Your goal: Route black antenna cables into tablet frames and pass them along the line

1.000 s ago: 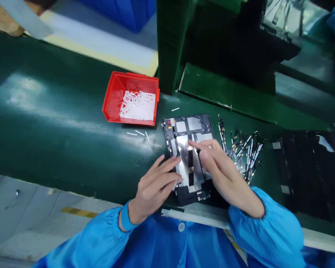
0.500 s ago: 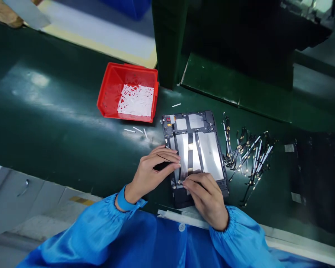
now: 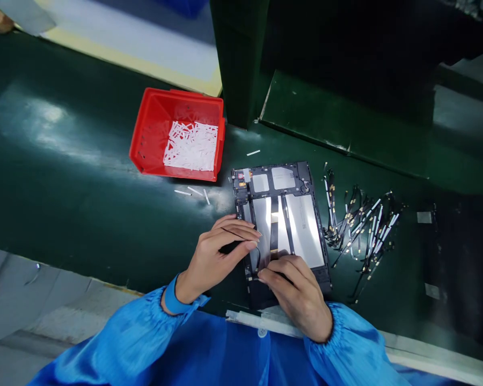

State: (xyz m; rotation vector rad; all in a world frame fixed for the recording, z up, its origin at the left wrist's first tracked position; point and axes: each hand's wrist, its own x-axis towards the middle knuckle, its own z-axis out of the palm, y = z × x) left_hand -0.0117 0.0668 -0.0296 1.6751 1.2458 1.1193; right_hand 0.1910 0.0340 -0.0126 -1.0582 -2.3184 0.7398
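No legible lettering or numbers, only a faint, unreadably small mark on the silver panel

Looks like an electronics workshop, to judge by the opened flat device beneath the left hand and the right hand, the heap of thin cables to the right hand's right, the red bin of white strips beyond the left hand, and the blue work sleeves.

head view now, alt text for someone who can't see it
The left hand and right hand are at the lower part of an opened, tablet-like device on a green bench. Dark cables lie heaped to its right; a red bin of white strips stands beyond it, to the left.
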